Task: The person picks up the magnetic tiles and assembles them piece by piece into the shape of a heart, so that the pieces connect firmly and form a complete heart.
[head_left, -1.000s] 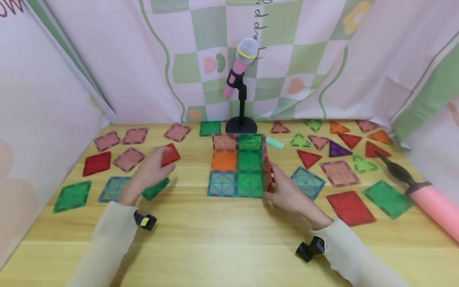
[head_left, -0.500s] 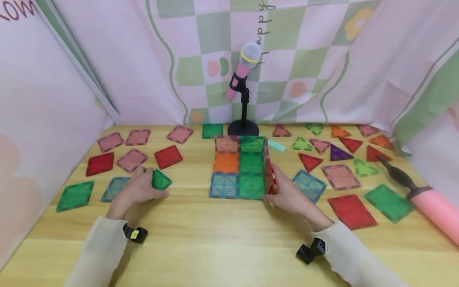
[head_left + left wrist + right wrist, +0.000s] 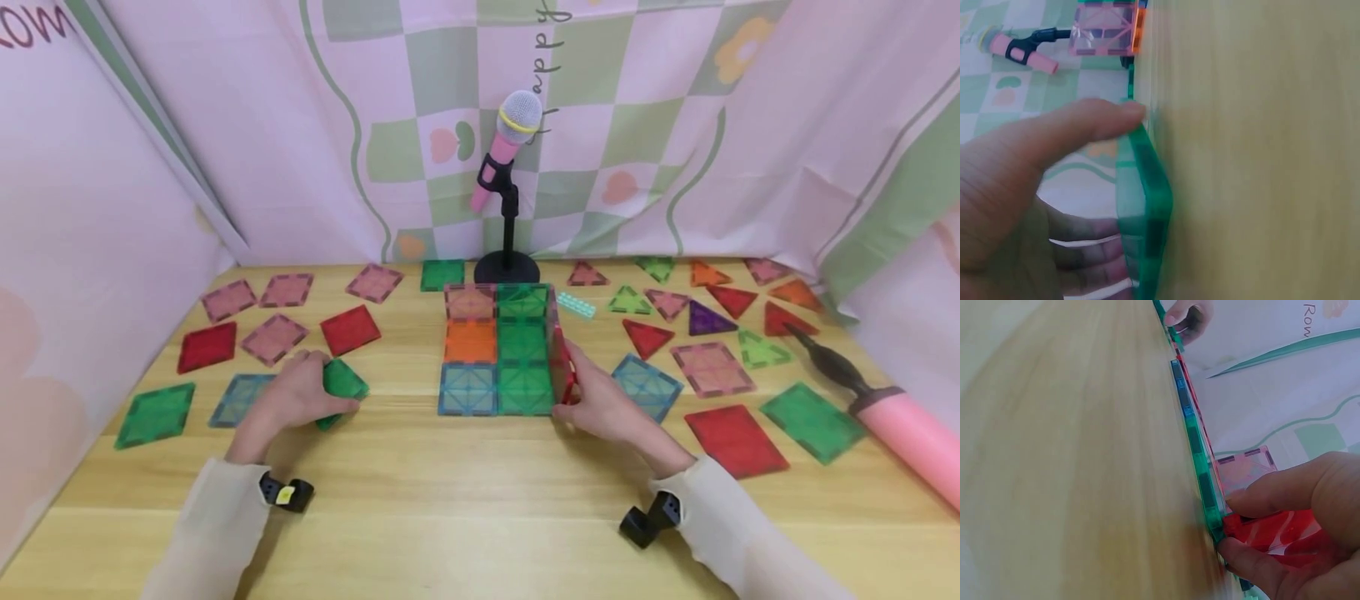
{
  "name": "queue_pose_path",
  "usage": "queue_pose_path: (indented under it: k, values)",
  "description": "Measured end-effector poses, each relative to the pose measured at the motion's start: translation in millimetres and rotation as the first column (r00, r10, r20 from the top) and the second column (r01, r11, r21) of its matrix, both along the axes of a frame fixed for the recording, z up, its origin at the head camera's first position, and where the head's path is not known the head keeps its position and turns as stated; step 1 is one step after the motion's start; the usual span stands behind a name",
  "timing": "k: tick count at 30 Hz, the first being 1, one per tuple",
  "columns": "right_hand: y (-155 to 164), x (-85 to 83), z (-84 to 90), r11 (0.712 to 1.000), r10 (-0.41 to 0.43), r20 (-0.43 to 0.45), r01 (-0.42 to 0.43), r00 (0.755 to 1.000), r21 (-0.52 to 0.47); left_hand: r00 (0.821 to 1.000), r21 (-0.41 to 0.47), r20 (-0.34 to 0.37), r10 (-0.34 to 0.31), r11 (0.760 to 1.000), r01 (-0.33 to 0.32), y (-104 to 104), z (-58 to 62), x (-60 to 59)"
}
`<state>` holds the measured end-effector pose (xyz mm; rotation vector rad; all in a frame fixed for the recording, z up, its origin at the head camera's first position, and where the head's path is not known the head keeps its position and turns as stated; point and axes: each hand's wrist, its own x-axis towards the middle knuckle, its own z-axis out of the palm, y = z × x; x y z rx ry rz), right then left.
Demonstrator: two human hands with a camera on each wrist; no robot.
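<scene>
The left hand (image 3: 296,392) grips a green square magnetic tile (image 3: 345,379), with the thumb on its near side and the fingers behind. The tile is clear green plastic with a thick, glossy rim and darker rectangular insets along its edges; it is low over the table (image 3: 465,517), just beside a flat red tile (image 3: 351,330).

The right hand (image 3: 600,396) pinches a red magnetic tile (image 3: 560,367) between thumb and fingers. This one is translucent enough for the fingers to show through. It stands upright along the right side of the tile structure (image 3: 523,385), whose floor has blue, orange and two green squares, with a pink and a green tile upright at its back.
</scene>
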<state>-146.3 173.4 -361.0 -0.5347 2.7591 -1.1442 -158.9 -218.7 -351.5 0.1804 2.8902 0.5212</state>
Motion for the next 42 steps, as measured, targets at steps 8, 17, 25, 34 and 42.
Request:
queue_pose_path:
  k: [8,17,25,34,42]
  values:
    - [0.8,0.7,-1.4,1.000,-0.002,-0.014,0.002,1.000,0.000,0.990,0.186,-0.108,-0.090,0.976,0.109,17.5,1.4,-13.8]
    - [-0.9,0.6,-1.7,1.000,-0.008,0.022,0.008,1.000,0.008,0.970,0.429,-0.170,-0.172,0.873,0.230,33.6,0.9,-41.4]
    - [-1.1,0.0,-1.8,1.000,-0.008,0.019,0.008,1.000,0.021,0.960,0.676,-0.146,-0.237,0.685,0.272,52.3,-4.4,-69.6]
    - [-4.3,1.3,-1.2,1.000,-0.006,0.022,0.006,1.000,0.017,0.959,0.735,-0.122,-0.256,0.626,0.260,73.1,-12.4,-85.4]
    - [0.5,1.3,-0.2,1.000,-0.010,0.020,0.009,1.000,0.013,0.957,0.704,-0.118,-0.264,0.657,0.268,84.6,-16.6,-88.2]
